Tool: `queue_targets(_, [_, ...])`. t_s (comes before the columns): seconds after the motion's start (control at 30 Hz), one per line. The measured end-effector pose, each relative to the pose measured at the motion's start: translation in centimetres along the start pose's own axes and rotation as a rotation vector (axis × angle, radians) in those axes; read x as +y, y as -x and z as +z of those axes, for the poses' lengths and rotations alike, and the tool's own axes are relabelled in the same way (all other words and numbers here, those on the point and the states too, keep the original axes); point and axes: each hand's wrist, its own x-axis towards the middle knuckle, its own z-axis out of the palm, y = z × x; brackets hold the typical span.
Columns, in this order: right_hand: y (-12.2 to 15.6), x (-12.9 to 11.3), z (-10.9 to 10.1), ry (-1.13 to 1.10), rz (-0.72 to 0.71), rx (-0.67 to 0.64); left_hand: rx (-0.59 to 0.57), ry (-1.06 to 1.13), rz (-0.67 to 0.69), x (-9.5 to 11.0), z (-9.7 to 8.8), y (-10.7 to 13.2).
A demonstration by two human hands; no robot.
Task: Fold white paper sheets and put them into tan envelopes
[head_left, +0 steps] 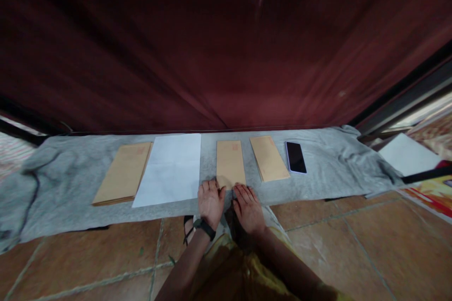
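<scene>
Nearest body, over terracotta tile floor (335,244): laying left hand (211,202) and right hand (249,208) flat, fingers loosely spread, gripping nothing, fingertips touching near short edge of thin brown paper envelope (230,162). Lying straight ahead on wrinkled grey cloth (63,183), long axis pointing away, equally near both hands. Flanking farther: smooth white sheet (171,167), glossy phone (295,156).

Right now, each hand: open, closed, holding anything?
Left hand: open, flat, at the middle envelope's near edge.
Right hand: open, flat, at the same edge, gripping nothing.
</scene>
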Motion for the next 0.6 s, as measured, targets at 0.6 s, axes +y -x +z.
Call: queue_targets(0.6, [0.1, -0.1, 0.2, 0.016, -0.006, 0.043, -0.204, 0.123, -0.19, -0.7, -0.4, -2.6])
